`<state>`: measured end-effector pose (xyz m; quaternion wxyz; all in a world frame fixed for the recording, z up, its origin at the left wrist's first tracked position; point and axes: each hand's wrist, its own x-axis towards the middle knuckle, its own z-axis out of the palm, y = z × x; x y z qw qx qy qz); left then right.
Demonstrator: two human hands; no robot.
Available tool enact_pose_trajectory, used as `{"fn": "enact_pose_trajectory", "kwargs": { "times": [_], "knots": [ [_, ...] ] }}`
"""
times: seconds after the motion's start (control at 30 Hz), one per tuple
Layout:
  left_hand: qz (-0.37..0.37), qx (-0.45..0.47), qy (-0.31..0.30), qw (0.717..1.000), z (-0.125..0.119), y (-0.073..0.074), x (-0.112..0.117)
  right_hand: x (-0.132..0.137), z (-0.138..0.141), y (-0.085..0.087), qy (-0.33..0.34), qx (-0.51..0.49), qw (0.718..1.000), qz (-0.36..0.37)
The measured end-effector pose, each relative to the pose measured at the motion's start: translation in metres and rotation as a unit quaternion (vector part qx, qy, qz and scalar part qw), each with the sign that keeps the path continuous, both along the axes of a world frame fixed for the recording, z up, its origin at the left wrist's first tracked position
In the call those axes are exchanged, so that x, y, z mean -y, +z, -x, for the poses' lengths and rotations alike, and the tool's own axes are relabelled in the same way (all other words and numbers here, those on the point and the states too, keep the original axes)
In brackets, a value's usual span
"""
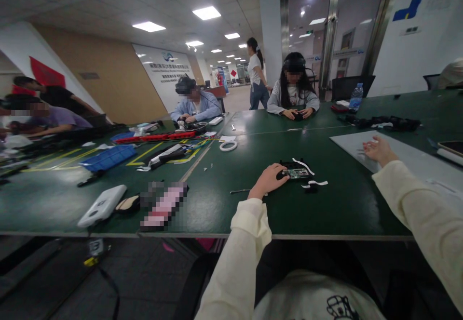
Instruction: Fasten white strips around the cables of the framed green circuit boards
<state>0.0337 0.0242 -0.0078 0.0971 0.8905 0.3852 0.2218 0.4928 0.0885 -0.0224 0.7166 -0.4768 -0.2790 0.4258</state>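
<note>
My left hand point(268, 179) rests on the table with its fingers curled on the left end of a small green circuit board point(299, 173) in a dark frame. Beside the board lie white strips, one along its upper right point(304, 166) and a curled white strip point(315, 183) just below. A thin metal tool point(239, 192) lies partly behind my left wrist. Off to the right, my right hand point(379, 150) is over a pale grey sheet point(352, 142), its fingers apart and bent, with nothing visible in them.
A white tape ring point(228, 146) lies beyond the board. To the left are a pink phone-like slab point(165, 205), a white device point(103, 205) and a blue basket point(108, 158). Two people sit across the green table point(213, 204). A water bottle point(356, 97) stands far right.
</note>
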Motion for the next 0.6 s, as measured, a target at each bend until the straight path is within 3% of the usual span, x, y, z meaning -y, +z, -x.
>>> {"fn": "enact_pose_trajectory", "kwargs": {
  "times": [0.13,0.3,0.37,0.47,0.53,0.6],
  "knots": [
    [0.002,0.001,0.002,1.0,0.0,0.0,-0.001,0.004,-0.006,0.001,-0.043,-0.057,0.995,0.076],
    [-0.004,0.0,0.003,1.0,0.0,0.002,-0.001,-0.001,0.019,0.022,-0.03,-0.077,0.996,0.042],
    [-0.006,0.001,0.002,1.0,0.0,0.004,0.0,0.0,0.051,0.039,0.035,-0.07,0.997,0.013],
    [-0.012,0.003,-0.003,1.0,-0.001,0.004,0.0,0.017,0.124,0.067,0.223,0.0,0.973,-0.053],
    [-0.018,0.006,-0.008,1.0,-0.001,0.001,-0.001,0.037,0.18,0.079,0.318,0.067,0.943,-0.073],
    [-0.023,0.007,-0.008,1.0,0.0,-0.004,-0.005,0.059,0.234,0.08,0.405,0.128,0.902,-0.079]
  ]
}}
